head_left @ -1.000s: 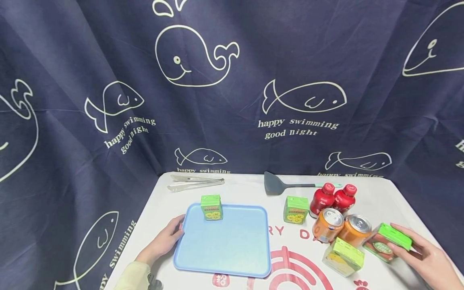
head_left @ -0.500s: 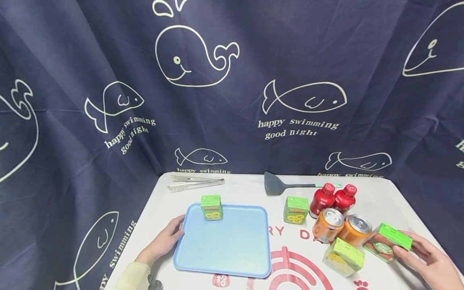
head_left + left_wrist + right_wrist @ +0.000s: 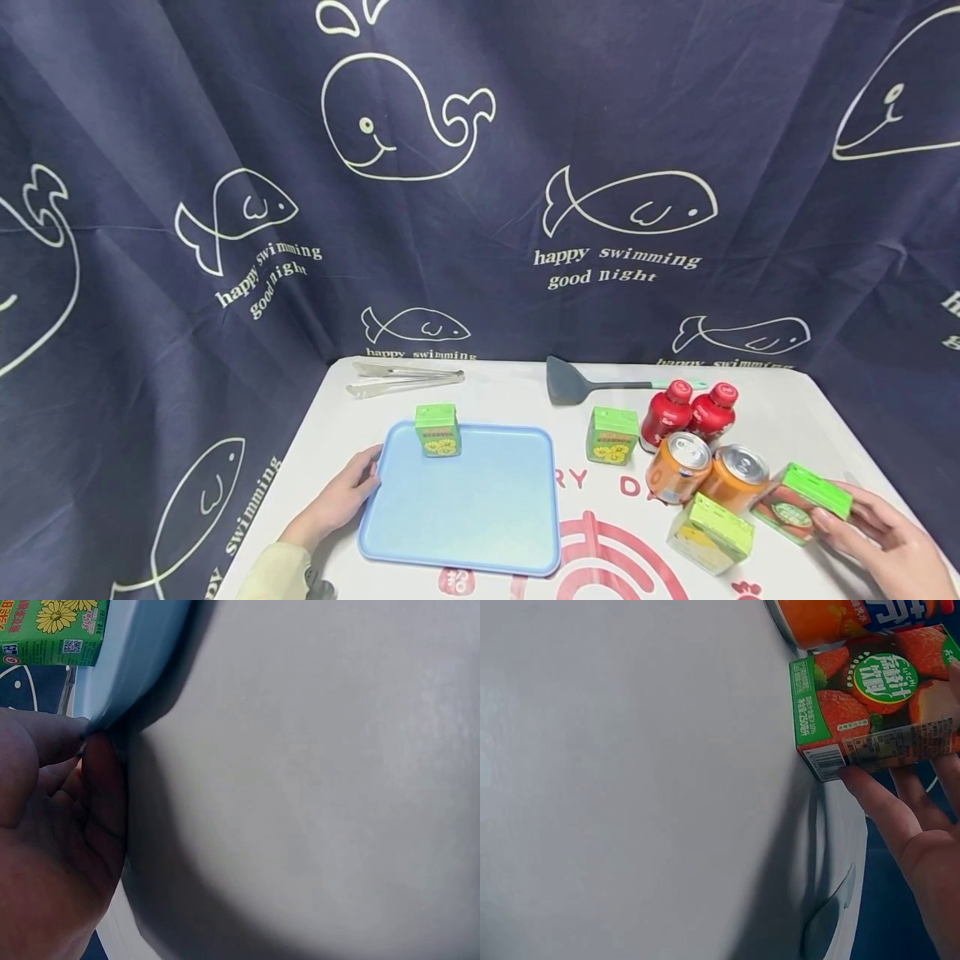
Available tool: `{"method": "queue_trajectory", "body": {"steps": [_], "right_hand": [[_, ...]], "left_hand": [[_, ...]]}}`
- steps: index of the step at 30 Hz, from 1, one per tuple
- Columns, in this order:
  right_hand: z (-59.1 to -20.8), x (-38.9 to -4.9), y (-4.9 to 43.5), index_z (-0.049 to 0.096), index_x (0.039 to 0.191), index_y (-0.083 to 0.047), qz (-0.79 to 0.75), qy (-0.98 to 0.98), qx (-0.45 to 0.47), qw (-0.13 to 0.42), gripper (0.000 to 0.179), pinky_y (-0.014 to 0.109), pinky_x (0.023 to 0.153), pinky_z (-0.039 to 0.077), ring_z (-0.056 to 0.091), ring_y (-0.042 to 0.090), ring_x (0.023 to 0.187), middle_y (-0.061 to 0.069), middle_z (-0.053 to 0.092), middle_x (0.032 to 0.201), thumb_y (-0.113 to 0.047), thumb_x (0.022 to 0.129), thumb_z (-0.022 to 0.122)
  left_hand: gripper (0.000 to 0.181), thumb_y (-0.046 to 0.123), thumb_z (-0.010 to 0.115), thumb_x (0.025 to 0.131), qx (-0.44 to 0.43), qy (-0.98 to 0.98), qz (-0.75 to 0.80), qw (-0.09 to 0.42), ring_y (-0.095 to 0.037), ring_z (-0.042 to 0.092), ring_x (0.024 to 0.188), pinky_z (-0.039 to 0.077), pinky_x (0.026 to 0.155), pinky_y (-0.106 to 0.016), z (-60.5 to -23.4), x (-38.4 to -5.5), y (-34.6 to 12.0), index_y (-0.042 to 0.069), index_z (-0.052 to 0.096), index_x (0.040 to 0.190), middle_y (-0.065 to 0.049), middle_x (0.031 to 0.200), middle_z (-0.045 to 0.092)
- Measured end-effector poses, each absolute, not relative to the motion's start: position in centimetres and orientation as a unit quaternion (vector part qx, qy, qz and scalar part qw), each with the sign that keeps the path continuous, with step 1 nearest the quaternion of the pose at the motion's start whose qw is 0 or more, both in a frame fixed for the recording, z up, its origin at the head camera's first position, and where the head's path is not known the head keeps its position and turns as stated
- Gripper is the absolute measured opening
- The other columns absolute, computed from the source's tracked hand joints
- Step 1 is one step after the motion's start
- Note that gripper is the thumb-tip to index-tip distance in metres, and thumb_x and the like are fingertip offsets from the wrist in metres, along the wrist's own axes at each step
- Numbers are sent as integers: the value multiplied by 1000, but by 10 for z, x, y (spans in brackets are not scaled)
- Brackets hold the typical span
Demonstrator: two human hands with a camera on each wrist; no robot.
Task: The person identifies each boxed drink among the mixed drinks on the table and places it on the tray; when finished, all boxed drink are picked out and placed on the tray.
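Observation:
My left hand (image 3: 341,497) pinches the left rim of a light blue tray (image 3: 480,517); in the left wrist view, thumb and fingers meet at its edge. A green juice carton with yellow flowers (image 3: 438,432) stands upright at the tray's back left. At the table's right, my right hand (image 3: 888,533) holds a lychee juice carton (image 3: 787,510) by its right side, thumb at the near corner, fingers partly hidden behind. The carton stands on the table beside an orange can (image 3: 733,482). The right wrist view shows its red fruit print and barcode.
Another orange can (image 3: 673,479), two red bottles (image 3: 667,412) and a yellow-green carton (image 3: 708,537) crowd near the lychee carton. A second flower-print carton (image 3: 611,437) stands left of the bottles. A spatula (image 3: 570,385) and metal tongs (image 3: 412,375) lie at the back.
My right hand has drawn slightly to the right, its fingers sliding off the lychee carton's top toward its right side. The carton, the tray and my left hand have stayed put.

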State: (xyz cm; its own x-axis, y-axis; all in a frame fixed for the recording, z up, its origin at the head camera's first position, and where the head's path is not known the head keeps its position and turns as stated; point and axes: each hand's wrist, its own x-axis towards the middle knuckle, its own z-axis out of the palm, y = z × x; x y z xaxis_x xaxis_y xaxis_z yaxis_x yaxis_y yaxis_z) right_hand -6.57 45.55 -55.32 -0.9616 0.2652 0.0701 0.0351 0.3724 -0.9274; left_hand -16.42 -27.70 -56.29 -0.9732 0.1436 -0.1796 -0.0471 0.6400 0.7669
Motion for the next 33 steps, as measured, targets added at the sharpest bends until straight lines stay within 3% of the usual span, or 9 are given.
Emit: {"method": "queue_trajectory", "body": {"steps": [7, 21, 25, 33], "right_hand": [[-552, -65, 453, 69, 130, -30, 601, -786, -90, 108, 43, 15, 66, 60, 65, -14, 94, -29, 70, 109, -2, 97, 74], [-546, -66, 449, 65, 133, -37, 564, -810, -104, 123, 47, 13, 63, 59, 63, -17, 91, -34, 67, 105, -5, 99, 74], [-540, -67, 446, 64, 137, -34, 543, -820, -115, 138, 48, 11, 63, 57, 61, -20, 89, -37, 65, 104, -7, 98, 75], [-532, -70, 445, 66, 139, -17, 565, -803, -47, 182, 50, 13, 65, 59, 66, -13, 95, -27, 71, 109, 10, 97, 69]], "left_hand": [[56, 13, 50, 109, 27, 897, 426, 115, -44, 28, 152, 21, 124, -62, -565, -164, -278, 4, 35, 161, -23, 164, 35], [56, 12, 51, 108, 29, 897, 425, 113, -45, 28, 152, 21, 124, -62, -564, -164, -278, 3, 35, 161, -24, 163, 35], [56, 12, 51, 108, 30, 897, 426, 113, -45, 27, 152, 20, 124, -62, -565, -164, -278, 2, 35, 161, -25, 164, 35], [56, 12, 51, 108, 28, 897, 428, 112, -45, 28, 152, 21, 123, -63, -563, -164, -277, 3, 35, 161, -24, 163, 36]]}}
